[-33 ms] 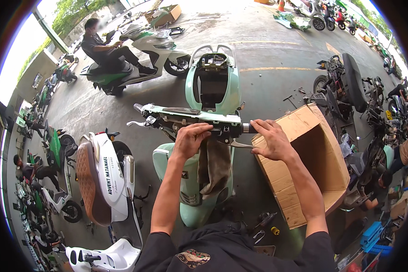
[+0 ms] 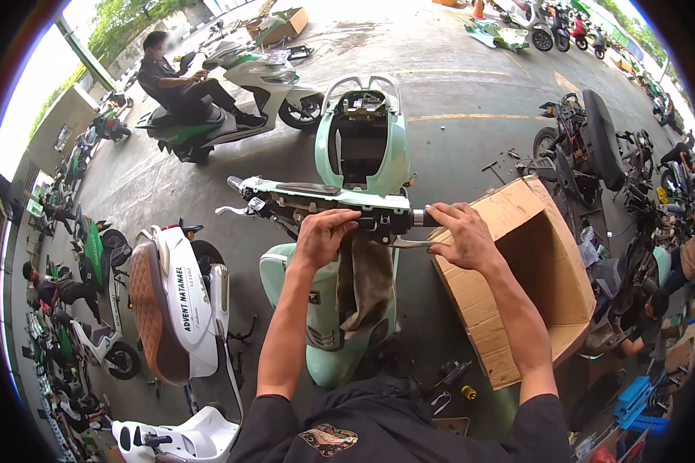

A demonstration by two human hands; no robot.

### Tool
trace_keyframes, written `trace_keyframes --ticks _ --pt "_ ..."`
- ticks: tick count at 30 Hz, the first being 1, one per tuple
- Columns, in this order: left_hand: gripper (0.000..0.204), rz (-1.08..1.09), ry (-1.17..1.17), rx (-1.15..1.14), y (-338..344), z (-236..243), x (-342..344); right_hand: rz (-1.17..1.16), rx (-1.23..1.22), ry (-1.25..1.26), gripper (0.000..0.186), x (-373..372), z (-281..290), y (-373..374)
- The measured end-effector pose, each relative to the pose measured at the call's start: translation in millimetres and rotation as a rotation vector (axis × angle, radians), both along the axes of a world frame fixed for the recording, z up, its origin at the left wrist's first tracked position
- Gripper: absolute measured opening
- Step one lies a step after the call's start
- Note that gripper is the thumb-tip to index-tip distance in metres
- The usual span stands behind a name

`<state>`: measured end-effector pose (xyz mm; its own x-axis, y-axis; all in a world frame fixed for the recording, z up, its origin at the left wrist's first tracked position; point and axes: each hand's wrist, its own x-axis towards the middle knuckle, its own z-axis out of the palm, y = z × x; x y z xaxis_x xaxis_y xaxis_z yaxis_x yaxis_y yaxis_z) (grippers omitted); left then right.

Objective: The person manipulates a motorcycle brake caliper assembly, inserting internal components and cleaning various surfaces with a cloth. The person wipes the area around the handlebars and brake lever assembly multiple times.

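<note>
In front of me stands a mint-green scooter (image 2: 336, 363) with its handlebar (image 2: 286, 197) opened up, showing black parts under the mint cover. My left hand (image 2: 320, 238) is closed on the handlebar's near side, fingertips against the black switch housing (image 2: 374, 225). My right hand (image 2: 466, 236) is closed around the right end, fingers over the handlebar grip (image 2: 421, 218) and thumb by the silver brake lever (image 2: 411, 243). What lies under both palms is hidden. A brown cloth (image 2: 365, 285) hangs below the handlebar.
Beyond the handlebar is a mint front panel (image 2: 398, 158) with a hollow middle. An open cardboard box (image 2: 479, 316) stands close on the right. A white scooter body with a brown seat (image 2: 153, 309) is at left. A person sits on a scooter (image 2: 189, 127) farther off.
</note>
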<state>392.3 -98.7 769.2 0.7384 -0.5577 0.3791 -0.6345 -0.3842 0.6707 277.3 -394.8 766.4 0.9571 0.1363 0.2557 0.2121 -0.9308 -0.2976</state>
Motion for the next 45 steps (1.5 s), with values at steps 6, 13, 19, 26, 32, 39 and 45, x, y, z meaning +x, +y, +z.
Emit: trace_keyframes --ticks 6,13,19,26,32,39,45 --pt "0.023 0.076 0.076 -0.03 -10 -2 2 0.016 0.105 0.021 0.066 -6 8 0" --pt "0.023 0.105 0.12 -0.027 -11 -3 0 -0.024 0.007 0.223 0.084 3 8 -3" --pt "0.023 0.074 0.105 -0.064 -11 -3 -2 0.001 0.005 0.155 0.079 -5 14 0" --pt "0.023 0.088 0.092 -0.058 -8 -4 -2 -0.01 -0.024 -0.016 0.068 -9 9 4" --pt "0.024 0.093 0.139 -0.067 -13 -5 -2 -0.015 0.046 0.136 0.076 0 1 -6" --pt "0.022 0.108 0.224 -0.128 -8 -11 -1 0.039 0.059 0.016 0.071 -3 10 0" --pt "0.022 0.116 0.32 -0.281 -10 -32 3 0.053 0.104 0.275 0.088 8 5 -13"
